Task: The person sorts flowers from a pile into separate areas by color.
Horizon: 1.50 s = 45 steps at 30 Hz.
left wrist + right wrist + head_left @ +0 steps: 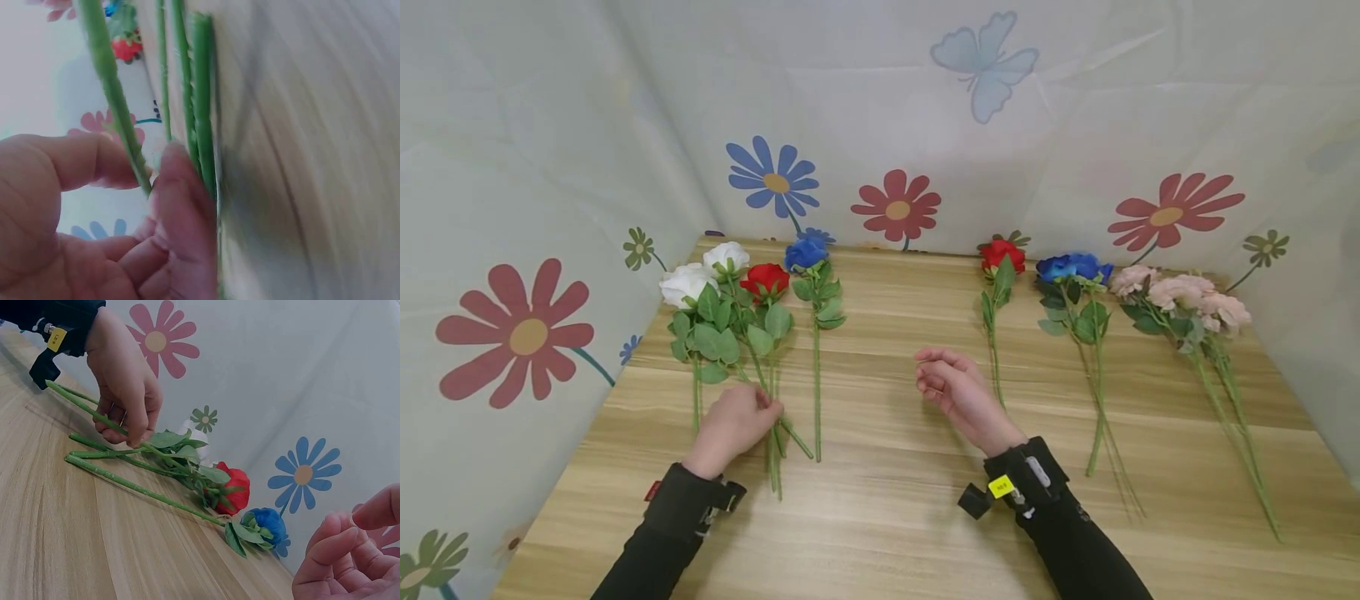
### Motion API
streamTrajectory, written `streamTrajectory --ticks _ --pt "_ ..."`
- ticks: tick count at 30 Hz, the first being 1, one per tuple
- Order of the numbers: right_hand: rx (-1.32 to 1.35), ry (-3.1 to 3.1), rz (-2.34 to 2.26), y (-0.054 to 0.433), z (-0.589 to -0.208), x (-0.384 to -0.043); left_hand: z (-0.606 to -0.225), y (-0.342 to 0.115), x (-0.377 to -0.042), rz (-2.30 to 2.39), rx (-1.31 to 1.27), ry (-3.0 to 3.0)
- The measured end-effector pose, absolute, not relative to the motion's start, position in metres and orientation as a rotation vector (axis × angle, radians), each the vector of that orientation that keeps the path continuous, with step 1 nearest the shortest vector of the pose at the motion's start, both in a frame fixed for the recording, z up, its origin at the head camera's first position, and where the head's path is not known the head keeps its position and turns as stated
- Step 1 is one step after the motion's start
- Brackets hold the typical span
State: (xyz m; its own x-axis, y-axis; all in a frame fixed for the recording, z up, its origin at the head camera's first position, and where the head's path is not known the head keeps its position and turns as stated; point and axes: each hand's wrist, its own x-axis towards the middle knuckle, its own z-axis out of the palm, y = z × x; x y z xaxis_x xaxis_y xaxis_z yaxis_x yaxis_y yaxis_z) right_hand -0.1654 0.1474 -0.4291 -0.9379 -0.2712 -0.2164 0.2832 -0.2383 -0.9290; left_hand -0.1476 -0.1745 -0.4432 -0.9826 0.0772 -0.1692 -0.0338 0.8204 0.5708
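My left hand (733,425) pinches a green rose stem (109,87) between thumb and fingers, low over the left end of the table. Which bloom tops that stem I cannot tell, as leaves and other stems cross there. Around it lie two white roses (685,286) and a red rose (765,282), with a blue rose (807,252) just to their right. My right hand (966,400) hovers mid-table, fingers loosely curled around nothing, left of another red rose's stem (995,358). In the right wrist view its fingertips (337,525) show at the lower right.
On the right side of the wooden table (880,525) lie two blue roses (1075,267) with crossing stems and a bunch of pale pink flowers (1180,293). A printed cloth backdrop (850,100) rises along the table's back and sides.
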Motion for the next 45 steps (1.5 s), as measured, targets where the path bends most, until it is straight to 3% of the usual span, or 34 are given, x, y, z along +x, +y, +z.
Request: streamTrajectory --ticks 7,23,45 --pt "0.025 1.67 -2.235 0.148 -0.431 -0.166 -0.446 -0.176 -0.155 1.191 0.023 2.625" --pt "0.039 1.66 -2.254 0.151 -0.429 -0.166 -0.437 -0.166 -0.154 1.252 0.08 2.77" --pt "0.09 1.711 -2.335 0.167 -0.427 -0.173 -0.41 -0.077 -0.175 1.581 0.31 2.594"
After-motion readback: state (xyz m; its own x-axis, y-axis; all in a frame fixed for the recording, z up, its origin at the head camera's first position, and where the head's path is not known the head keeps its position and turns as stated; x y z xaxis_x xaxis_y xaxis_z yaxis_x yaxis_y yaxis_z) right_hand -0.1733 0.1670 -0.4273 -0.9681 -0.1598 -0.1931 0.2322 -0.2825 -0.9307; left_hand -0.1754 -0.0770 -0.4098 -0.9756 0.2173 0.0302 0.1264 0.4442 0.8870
